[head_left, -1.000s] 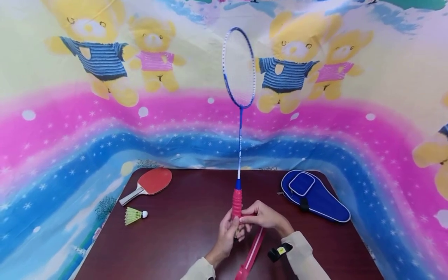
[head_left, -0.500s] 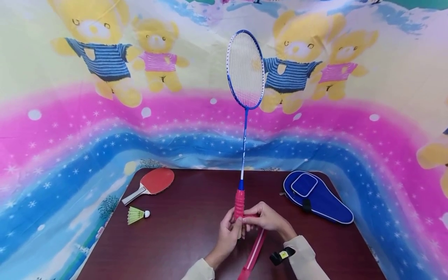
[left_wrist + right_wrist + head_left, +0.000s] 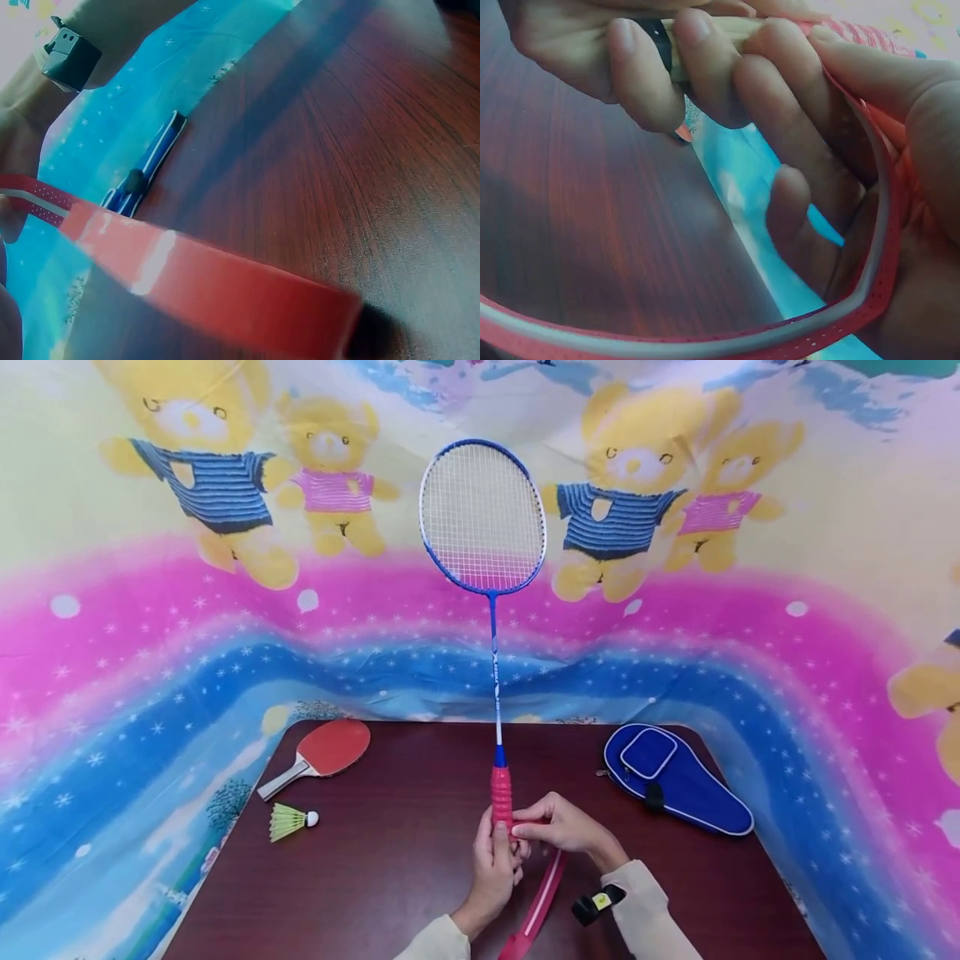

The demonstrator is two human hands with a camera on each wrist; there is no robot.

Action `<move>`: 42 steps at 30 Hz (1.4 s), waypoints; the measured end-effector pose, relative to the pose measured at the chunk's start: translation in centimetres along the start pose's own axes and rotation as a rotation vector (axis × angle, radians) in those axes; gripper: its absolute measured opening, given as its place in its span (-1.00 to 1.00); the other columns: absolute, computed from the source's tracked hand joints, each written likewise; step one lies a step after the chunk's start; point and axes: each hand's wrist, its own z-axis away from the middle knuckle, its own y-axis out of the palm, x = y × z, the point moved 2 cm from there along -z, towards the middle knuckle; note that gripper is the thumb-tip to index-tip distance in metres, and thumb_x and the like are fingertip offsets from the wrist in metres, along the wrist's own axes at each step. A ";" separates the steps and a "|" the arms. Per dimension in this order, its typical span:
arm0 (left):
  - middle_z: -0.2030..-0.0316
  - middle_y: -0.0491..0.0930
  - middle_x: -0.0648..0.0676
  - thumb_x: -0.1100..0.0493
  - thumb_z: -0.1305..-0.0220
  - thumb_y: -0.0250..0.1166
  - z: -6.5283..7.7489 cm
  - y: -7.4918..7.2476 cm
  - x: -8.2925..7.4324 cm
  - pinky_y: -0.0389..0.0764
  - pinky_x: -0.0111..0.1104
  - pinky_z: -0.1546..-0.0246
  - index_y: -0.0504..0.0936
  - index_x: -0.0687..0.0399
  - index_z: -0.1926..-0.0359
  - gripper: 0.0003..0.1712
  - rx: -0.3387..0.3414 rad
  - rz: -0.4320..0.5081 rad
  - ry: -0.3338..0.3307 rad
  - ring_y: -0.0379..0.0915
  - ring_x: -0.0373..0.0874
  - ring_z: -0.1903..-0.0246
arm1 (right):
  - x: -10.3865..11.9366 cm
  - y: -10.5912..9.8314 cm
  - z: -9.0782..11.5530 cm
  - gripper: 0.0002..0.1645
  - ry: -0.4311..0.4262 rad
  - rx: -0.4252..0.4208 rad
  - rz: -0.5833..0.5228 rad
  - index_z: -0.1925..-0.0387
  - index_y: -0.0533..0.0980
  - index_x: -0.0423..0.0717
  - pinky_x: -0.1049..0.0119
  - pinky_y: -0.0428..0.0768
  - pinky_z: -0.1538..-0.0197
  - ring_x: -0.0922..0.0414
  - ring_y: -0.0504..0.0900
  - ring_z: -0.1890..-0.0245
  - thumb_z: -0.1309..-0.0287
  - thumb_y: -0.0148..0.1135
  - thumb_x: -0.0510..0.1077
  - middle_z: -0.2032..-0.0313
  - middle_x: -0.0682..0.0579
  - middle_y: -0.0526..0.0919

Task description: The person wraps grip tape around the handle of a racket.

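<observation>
A blue and white badminton racket [image 3: 495, 670] stands upright over the table, its strung face turned towards me. My left hand [image 3: 491, 870] grips the low part of its handle. Red perforated grip tape [image 3: 546, 890] is wound in ridges round the upper handle, and its loose length hangs down to the lower frame edge. Close beside the handle, my right hand [image 3: 566, 828] pinches the tape between thumb and fingers. In the right wrist view, bare wooden handle [image 3: 727, 31] and a black band [image 3: 658, 41] show between the left fingers. The loose tape [image 3: 202, 274] crosses the left wrist view.
On the brown table [image 3: 375, 885] a red table tennis bat [image 3: 333, 749] lies at the back left, with a yellow shuttlecock [image 3: 291, 821] in front of it. A blue bat case [image 3: 690, 789] lies at the right. A bear-printed cloth [image 3: 420, 668] hangs behind.
The racket has turned about its shaft from nearly edge-on to face-on, and its head has shifted left. My left hand has turned with the handle; the right keeps its pinch on the tape.
</observation>
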 end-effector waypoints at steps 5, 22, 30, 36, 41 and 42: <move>0.61 0.30 0.57 0.20 -0.71 -0.39 -0.3 0.1 0.4 0.24 -0.37 1.00 0.20 0.40 -0.26 -0.60 0.063 0.090 0.020 0.16 -0.23 0.82 | -0.1 -0.3 0.0 -0.79 0.011 0.066 -0.015 0.07 0.68 -0.29 0.12 0.70 0.58 -0.34 0.55 0.64 -0.46 0.16 -0.29 0.57 -0.35 0.63; 0.54 0.34 0.60 0.15 -0.71 -0.30 -1.4 -0.5 -1.0 0.41 -0.44 0.77 0.18 0.32 -0.41 -0.55 0.015 0.042 -0.042 0.32 -0.32 0.65 | 0.9 0.6 -0.6 -0.74 -0.102 -0.102 0.027 -0.03 0.64 -0.40 0.37 0.57 0.61 0.38 0.59 0.59 -0.41 0.18 -0.36 0.61 -0.29 0.63; 0.67 0.23 0.67 0.04 -0.71 -0.28 -1.6 -0.2 -0.6 0.22 -0.35 0.96 0.27 0.33 -0.19 -0.57 -0.097 0.181 -0.032 0.32 -0.33 0.80 | 0.6 1.1 -0.8 -0.63 -0.078 -0.047 -0.063 -0.17 0.52 -0.52 0.29 0.65 0.59 0.40 0.61 0.60 -0.44 0.13 -0.38 0.61 -0.41 0.57; 0.63 0.21 0.73 0.04 -0.71 -0.30 -1.3 -0.1 -0.4 0.15 -0.33 0.97 0.33 0.10 -0.19 -0.64 -0.015 0.262 -0.062 0.43 -0.34 0.77 | 0.6 0.7 -0.6 -0.79 -0.080 0.022 -0.006 0.07 0.63 -0.38 0.22 0.54 0.67 0.27 0.53 0.70 -0.46 0.09 -0.37 0.68 -0.31 0.52; 0.56 0.36 0.66 0.19 -0.69 -0.19 -1.4 -0.4 -0.6 0.36 -0.35 0.88 0.22 0.37 -0.27 -0.64 0.012 0.115 -0.020 0.41 -0.16 0.74 | 0.6 0.7 -0.7 -0.79 -0.093 -0.054 0.039 0.10 0.68 -0.29 0.31 0.51 0.67 -0.21 0.46 0.73 -0.45 0.12 -0.35 0.70 -0.26 0.53; 0.54 0.40 0.62 0.23 -0.67 -0.16 -1.4 -0.4 -0.6 0.41 -0.35 0.84 0.21 0.41 -0.29 -0.64 0.005 0.060 -0.010 0.41 -0.05 0.73 | 0.6 0.7 -0.6 -0.79 -0.099 -0.078 0.052 0.08 0.68 -0.28 0.35 0.50 0.66 -0.26 0.46 0.72 -0.45 0.13 -0.35 0.71 -0.24 0.54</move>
